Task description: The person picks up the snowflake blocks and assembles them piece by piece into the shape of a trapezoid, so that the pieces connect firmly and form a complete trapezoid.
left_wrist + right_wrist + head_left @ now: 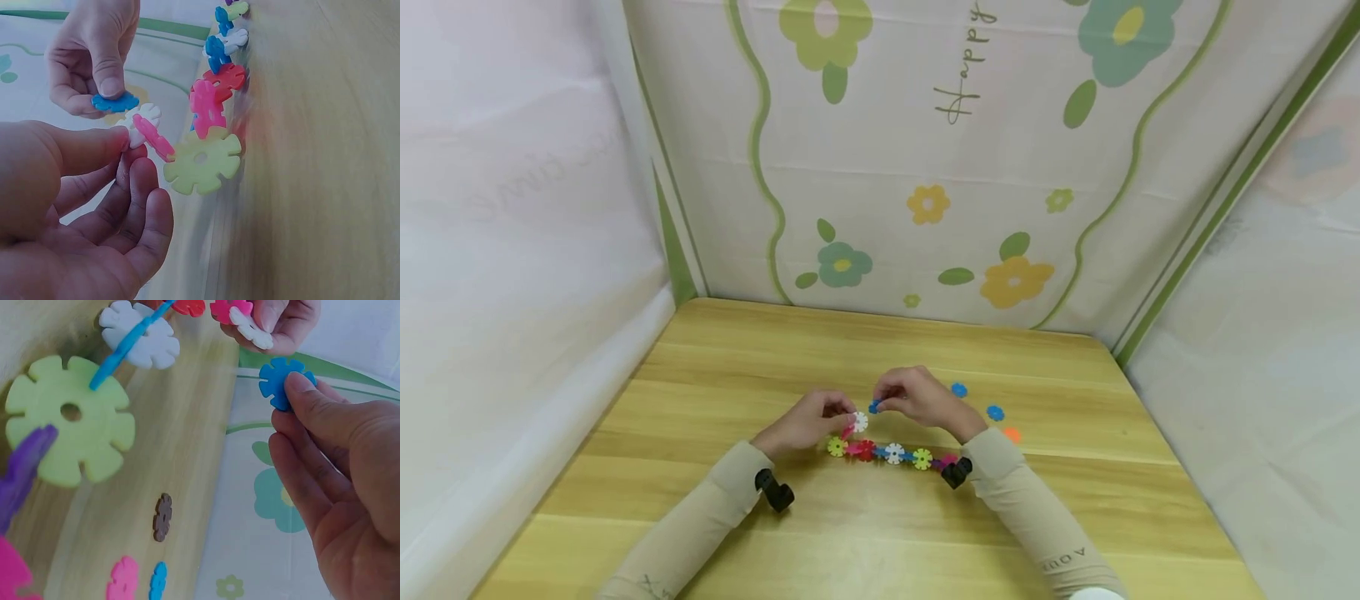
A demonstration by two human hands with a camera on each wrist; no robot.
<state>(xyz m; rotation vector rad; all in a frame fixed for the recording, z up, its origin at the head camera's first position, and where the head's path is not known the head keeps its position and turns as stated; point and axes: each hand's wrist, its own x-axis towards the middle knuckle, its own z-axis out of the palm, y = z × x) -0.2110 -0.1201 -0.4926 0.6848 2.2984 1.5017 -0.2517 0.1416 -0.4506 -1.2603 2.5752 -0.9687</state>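
Observation:
My left hand (807,423) pinches a white notched snowflake disc (861,422) between thumb and fingers. A pink disc (154,137) slots into it and leads down to a yellow-green disc (209,161). From there a chain of interlocked discs runs rightward along the table, with a red disc (866,451), a white one (893,453) and another yellow-green one (70,419) among them. Just right of the white end, my right hand (919,397) pinches a blue disc (284,382) by its edge. A small gap separates the blue disc from the white disc in the left hand.
Beyond the right forearm lie loose discs on the wooden table (865,533): two blue, one nearer (996,412), and an orange disc (1012,435). The right wrist view also has a brown disc (162,517) and a pink disc (122,579). Flowered cloth (865,150) encloses the table.

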